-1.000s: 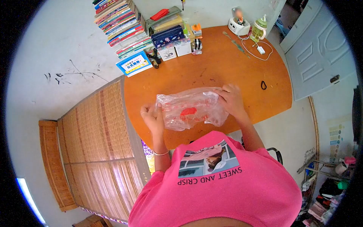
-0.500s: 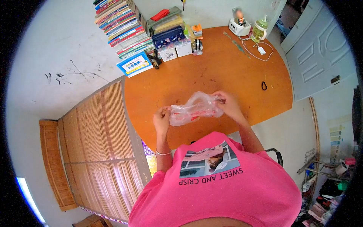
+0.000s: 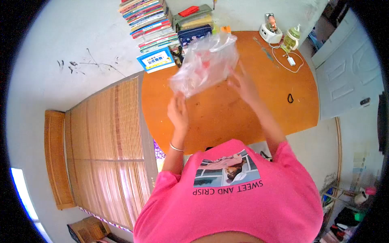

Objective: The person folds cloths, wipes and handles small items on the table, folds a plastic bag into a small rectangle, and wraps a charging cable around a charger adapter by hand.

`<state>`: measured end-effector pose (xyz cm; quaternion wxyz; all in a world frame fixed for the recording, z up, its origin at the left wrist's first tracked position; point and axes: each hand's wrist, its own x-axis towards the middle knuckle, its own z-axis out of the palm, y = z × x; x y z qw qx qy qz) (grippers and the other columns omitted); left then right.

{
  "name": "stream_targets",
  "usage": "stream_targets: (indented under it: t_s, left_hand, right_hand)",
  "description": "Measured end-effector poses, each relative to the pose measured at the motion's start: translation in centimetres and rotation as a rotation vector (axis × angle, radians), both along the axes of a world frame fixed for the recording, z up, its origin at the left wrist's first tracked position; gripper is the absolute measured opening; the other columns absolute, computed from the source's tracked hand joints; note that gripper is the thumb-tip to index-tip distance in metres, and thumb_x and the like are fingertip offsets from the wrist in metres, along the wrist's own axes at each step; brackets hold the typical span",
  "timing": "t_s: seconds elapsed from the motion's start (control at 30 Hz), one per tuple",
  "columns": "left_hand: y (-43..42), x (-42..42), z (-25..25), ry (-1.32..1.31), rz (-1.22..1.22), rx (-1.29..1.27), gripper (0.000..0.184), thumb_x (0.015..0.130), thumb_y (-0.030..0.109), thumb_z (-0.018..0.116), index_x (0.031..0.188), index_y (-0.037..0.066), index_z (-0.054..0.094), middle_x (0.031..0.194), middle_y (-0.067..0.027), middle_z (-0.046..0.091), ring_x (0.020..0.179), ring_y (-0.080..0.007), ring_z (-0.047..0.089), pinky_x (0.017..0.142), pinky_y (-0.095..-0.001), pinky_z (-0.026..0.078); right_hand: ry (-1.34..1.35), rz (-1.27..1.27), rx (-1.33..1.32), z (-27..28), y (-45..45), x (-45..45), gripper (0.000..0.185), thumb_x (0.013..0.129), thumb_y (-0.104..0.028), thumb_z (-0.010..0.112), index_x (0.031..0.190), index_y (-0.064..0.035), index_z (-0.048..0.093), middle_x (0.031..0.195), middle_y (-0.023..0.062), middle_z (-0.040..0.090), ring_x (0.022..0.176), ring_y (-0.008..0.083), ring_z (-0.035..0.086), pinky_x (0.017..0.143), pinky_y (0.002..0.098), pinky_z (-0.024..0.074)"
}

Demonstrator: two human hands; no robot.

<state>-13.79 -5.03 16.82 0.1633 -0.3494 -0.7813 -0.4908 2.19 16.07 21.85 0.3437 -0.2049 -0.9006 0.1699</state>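
Note:
A thin, see-through white plastic bag [image 3: 207, 65] with red print is spread out in the air above the table, its far edge crumpled. My left hand [image 3: 178, 111], wearing a bracelet at the wrist, is closed at the bag's near left corner. At the near right corner is my right hand [image 3: 243, 86], its fingers against the bag's edge and smeared by motion. The bag hides part of the storage boxes behind it.
The wooden table [image 3: 251, 117] carries stacked books [image 3: 150, 28], a blue desk calendar [image 3: 156, 60] and a dark pencil case [image 3: 194, 34] at the back left. A white device [image 3: 270, 34], a green-lidded bottle [image 3: 291, 39], a cable and a black loop [image 3: 290, 98] are at the right.
The bag has swung up and away from my body, opening from a bunched strip into a broad sheet. Both hands moved farther over the table, and the view shifted slightly.

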Motion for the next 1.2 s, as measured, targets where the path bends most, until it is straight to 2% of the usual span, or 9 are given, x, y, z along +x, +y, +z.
stream_targets:
  t_s: [0.1,0.17,0.27,0.37,0.47,0.57,0.8,1.0,1.2]
  left_hand:
    - [-0.2,3.0,-4.2,0.019,0.076,-0.106,0.024,0.082,0.013,0.057,0.105,0.005,0.058,0.088,-0.0173,0.062,0.08,-0.0312,0.061,0.068,-0.0369,0.048]
    - [-0.3,4.9,-7.0,-0.178,0.016,-0.322,0.025,0.083,0.012,0.055,0.107,0.005,0.057,0.09,-0.0187,0.062,0.081,-0.0321,0.061,0.068,-0.0383,0.047]
    - [-0.7,9.2,-9.3,-0.491,-0.271,-0.355,0.028,0.084,0.01,0.052,0.111,0.004,0.053,0.09,-0.0215,0.06,0.078,-0.0342,0.06,0.065,-0.0405,0.047]
    - [-1.4,9.7,-10.6,-0.633,-0.619,-0.185,0.036,0.081,0.006,0.052,0.117,0.005,0.046,0.09,-0.0231,0.056,0.078,-0.0369,0.056,0.067,-0.0407,0.045]
    - [-1.7,5.4,-12.3,-0.307,-0.247,-0.428,0.042,0.079,0.007,0.058,0.118,0.002,0.044,0.101,-0.0207,0.052,0.098,-0.0354,0.05,0.085,-0.038,0.041]
    - [-0.2,1.0,-13.5,-0.016,-0.141,-0.128,0.048,0.078,0.014,0.063,0.119,-0.001,0.043,0.102,-0.0204,0.053,0.096,-0.031,0.053,0.084,-0.0372,0.043]
    - [0.3,-2.8,-18.7,-0.841,-0.946,-0.682,0.043,0.079,0.019,0.067,0.112,-0.003,0.052,0.088,-0.0061,0.061,0.078,-0.0125,0.058,0.072,-0.0238,0.045]
    - [-0.6,1.0,-15.2,-1.185,-0.749,-0.057,0.013,0.078,0.013,0.067,0.082,0.001,0.063,0.075,0.0001,0.058,0.07,-0.0066,0.05,0.064,-0.0212,0.04]
    - [-3.5,-1.3,-12.9,-0.693,-0.218,0.067,0.009,0.075,0.001,0.066,0.082,0.002,0.06,0.078,-0.0023,0.062,0.065,-0.0081,0.054,0.059,-0.0211,0.044]
  right_hand:
    - [0.013,-0.02,0.004,-6.3,-4.2,1.2,0.056,0.078,-0.022,0.065,0.126,-0.0026,0.043,0.113,0.0203,0.051,0.101,0.0336,0.053,0.082,0.0353,0.0471]
    - [-0.054,0.118,-0.915,-6.9,-8.4,1.4,0.057,0.076,-0.02,0.069,0.124,-0.0037,0.044,0.109,0.0159,0.056,0.088,0.0239,0.059,0.08,0.0342,0.0466]
    - [0.004,0.222,-1.129,-14.1,-9.2,1.7,0.045,0.078,-0.018,0.067,0.117,-0.0018,0.052,0.097,0.01,0.061,0.076,0.0157,0.058,0.071,0.0281,0.0472]
    - [-0.064,0.138,-0.982,-17.9,-8.2,3.7,0.032,0.081,-0.009,0.062,0.111,0.0013,0.055,0.083,0.0068,0.061,0.077,0.0126,0.059,0.066,0.0246,0.0486]
    - [-0.082,0.136,-0.858,-16.3,-6.9,5.9,0.024,0.082,-0.006,0.059,0.106,-0.0004,0.06,0.076,0.0033,0.059,0.07,0.0102,0.057,0.062,0.0227,0.0465]
    - [-0.086,0.193,-1.09,-14.6,-5.9,7.5,0.023,0.083,-0.009,0.059,0.105,-0.0039,0.061,0.085,0.006,0.062,0.072,0.013,0.055,0.065,0.0253,0.0448]
    - [-0.068,0.212,-1.186,-15.1,-3.9,10.9,0.028,0.083,-0.009,0.06,0.111,-0.0056,0.058,0.082,0.0001,0.059,0.068,0.0082,0.054,0.06,0.0219,0.0446]
    - [-0.058,-0.062,-0.722,-14.2,-5.7,11.1,0.027,0.073,-0.002,0.063,0.098,-0.0047,0.056,0.085,0.0068,0.06,0.075,0.0153,0.058,0.066,0.0261,0.0471]
    - [0.093,-0.442,-0.585,-14.4,-3.4,11.8,0.018,0.079,-0.007,0.057,0.096,-0.003,0.053,0.086,0.0174,0.059,0.077,0.0276,0.06,0.067,0.036,0.0473]
